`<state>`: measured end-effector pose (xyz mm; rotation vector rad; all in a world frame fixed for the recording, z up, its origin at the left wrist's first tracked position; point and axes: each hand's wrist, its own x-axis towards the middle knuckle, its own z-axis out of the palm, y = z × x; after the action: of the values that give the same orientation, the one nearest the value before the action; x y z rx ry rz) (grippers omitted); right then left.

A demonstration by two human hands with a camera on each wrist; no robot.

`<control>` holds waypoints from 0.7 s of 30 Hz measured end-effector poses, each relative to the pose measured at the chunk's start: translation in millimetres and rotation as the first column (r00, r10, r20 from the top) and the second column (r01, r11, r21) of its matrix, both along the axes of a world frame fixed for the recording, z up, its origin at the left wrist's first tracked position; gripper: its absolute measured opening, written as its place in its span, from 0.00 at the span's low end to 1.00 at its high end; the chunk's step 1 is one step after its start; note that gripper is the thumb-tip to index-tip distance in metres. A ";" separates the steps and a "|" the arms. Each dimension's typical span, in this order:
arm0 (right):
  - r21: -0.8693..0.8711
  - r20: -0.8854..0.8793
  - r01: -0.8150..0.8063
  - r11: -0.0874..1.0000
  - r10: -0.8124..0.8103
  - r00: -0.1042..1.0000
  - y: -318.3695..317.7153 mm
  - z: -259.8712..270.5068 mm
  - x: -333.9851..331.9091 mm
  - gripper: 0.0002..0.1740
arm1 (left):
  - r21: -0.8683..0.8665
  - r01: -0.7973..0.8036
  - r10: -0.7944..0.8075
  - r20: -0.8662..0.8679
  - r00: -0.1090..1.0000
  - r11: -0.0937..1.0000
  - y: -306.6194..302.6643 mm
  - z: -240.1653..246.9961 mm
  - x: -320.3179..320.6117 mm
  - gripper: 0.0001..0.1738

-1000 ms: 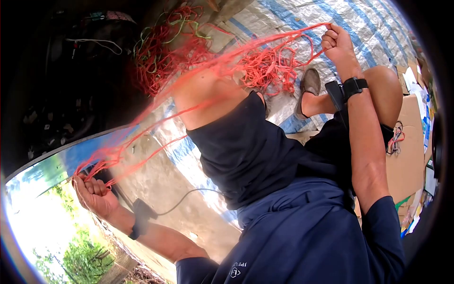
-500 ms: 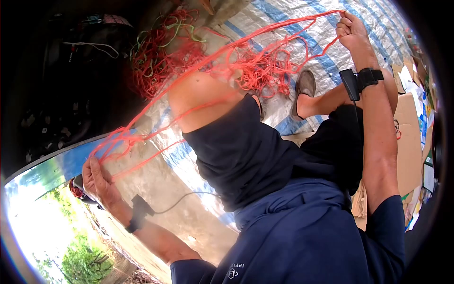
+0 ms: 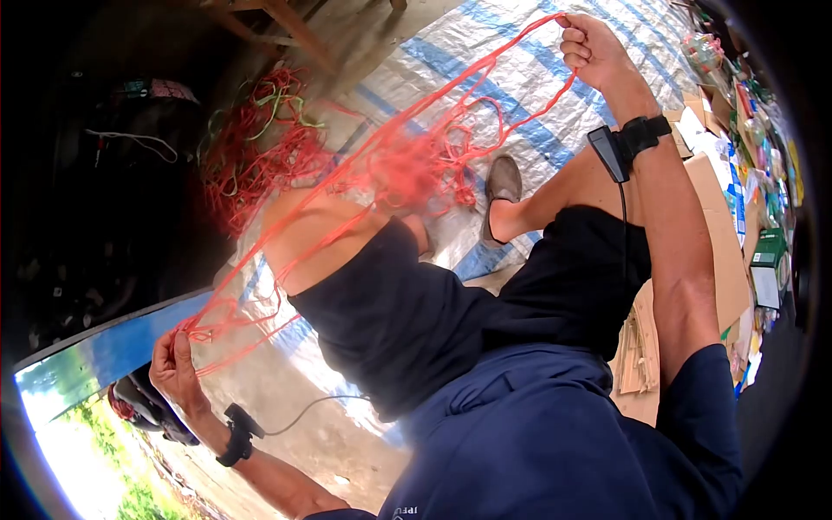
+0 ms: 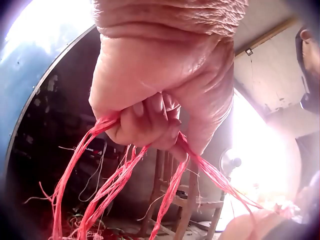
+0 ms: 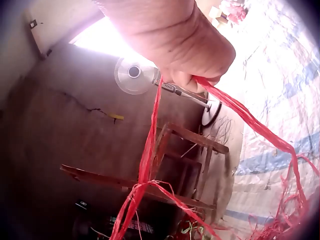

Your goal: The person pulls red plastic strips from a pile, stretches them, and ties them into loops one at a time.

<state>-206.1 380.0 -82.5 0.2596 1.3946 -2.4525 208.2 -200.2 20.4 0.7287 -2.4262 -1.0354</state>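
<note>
Red plastic strands (image 3: 381, 137) stretch across the head view between the two hands, above the bent knee. The left hand (image 3: 179, 373), at the lower left, grips one end; in the left wrist view several strand bundles (image 4: 112, 192) hang out of its curled fingers. At the upper right, the right hand (image 3: 596, 54) holds the other end in curled fingers, and in the right wrist view two lengths (image 5: 148, 150) come out of that fist (image 5: 185, 60). A tangled red heap with some green strands (image 3: 269, 143) lies beyond the knee, partly blurred.
A white and blue striped sheet (image 3: 442, 65) covers the floor. Cardboard (image 3: 719, 243) and mixed packaging lie on the right, with a green and white box (image 3: 769, 269). A wooden frame (image 5: 195, 137) and a standing fan (image 5: 134, 72) show in the right wrist view.
The head view has shifted, showing more of the packaging on the right. Both hands still hold the stretched strands, and the right hand appears further left in the picture than half a second ago.
</note>
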 end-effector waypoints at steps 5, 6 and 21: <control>0.110 -0.019 0.023 0.994 -0.021 1.000 23.3 14.5 -1.6 0.13 | -0.090 0.047 -0.051 -0.038 0.998 0.995 12.1 -0.7 -7.7 0.10; 0.123 -0.019 0.023 0.992 -0.021 1.000 25.1 20.7 0.0 0.13 | -0.085 0.053 -0.057 -0.045 0.997 0.995 10.5 -1.8 -6.8 0.10; 0.373 -0.109 -0.005 0.928 0.049 0.993 53.8 43.5 9.6 0.12 | -0.059 -0.048 0.039 -0.150 0.988 0.997 8.5 -22.0 -21.6 0.10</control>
<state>-196.5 433.9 -38.9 0.1792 1.8996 -2.1938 186.6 -191.7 -1.6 0.6561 -2.2944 -0.9568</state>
